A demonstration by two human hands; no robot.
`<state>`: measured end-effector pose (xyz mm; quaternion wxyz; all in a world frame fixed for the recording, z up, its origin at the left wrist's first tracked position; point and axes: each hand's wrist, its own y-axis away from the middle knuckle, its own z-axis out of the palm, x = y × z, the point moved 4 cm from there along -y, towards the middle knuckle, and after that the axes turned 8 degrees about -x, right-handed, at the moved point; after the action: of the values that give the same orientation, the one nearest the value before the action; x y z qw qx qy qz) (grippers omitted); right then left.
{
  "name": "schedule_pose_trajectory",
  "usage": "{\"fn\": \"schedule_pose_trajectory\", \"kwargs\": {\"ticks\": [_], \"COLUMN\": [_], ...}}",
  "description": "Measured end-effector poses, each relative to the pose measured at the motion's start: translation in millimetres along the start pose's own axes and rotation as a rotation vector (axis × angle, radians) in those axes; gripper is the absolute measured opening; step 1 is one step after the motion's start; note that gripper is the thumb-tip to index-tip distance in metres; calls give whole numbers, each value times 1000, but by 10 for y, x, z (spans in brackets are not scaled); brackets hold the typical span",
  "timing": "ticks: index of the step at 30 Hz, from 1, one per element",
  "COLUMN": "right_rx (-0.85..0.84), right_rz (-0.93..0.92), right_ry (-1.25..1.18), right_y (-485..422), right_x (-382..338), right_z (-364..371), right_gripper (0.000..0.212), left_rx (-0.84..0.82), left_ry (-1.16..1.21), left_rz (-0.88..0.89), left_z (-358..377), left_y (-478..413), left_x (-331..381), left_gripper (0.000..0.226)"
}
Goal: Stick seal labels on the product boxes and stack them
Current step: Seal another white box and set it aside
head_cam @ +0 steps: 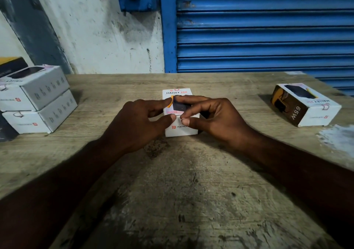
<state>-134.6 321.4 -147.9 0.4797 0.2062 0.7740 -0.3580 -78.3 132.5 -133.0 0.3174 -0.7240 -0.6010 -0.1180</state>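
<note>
Scuffed wood of the desk point(172, 191) lies nearest, then two forearms reaching in to the product box point(177, 93), which lies flat at the centre. The risk as I see it: the seal label point(182, 118) looks tiny and tacky, so it may fold on itself or land crooked across the flap edge. The box could also skid if the steadying grip slackens. The left hand point(134, 122), fingers bent, grips the box's 9 o'clock side between thumb and forefinger, with an orange strip point(170, 101) clinging to that forefinger. The right hand point(216, 118) pinches the pale label between thumb and forefinger, its other fingers curled above the box. Farther out, two stacked boxes point(36, 99) sit at 10 o'clock and a lone box point(306, 105) at 2 o'clock.
</note>
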Motion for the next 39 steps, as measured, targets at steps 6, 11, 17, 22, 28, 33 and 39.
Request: {"fn": "schedule_pose_trajectory", "kwargs": {"ticks": [6,11,17,22,28,33,39], "right_rx": [55,94,123,135,166,178,187], "right_rz": [-10,-35,-60,-80,-99,-88,-100], "right_ry": [26,-6,-13,-15,-33,-44,-75], "right_y": [-12,-12,-9,0,10,16,-1], "right_x": [20,32,53,52,93,109,117], "right_z": [15,32,46,49,61,65,79], "right_gripper": [15,19,21,20,17,16,19], "left_rx": [-6,9,7,10,18,21,26], "left_ry": [8,19,20,38,38,43,38], "left_rz": [-10,-12,-7,-20,-9,8,10], "left_z": [-15,-20,-27,-29,-23,-12,-14], "left_y": [-10,-1,6,3,4,1,-6], "left_x": [37,55,70,65,78,71,63], "left_gripper": [37,35,35,35,36,36,36]}}
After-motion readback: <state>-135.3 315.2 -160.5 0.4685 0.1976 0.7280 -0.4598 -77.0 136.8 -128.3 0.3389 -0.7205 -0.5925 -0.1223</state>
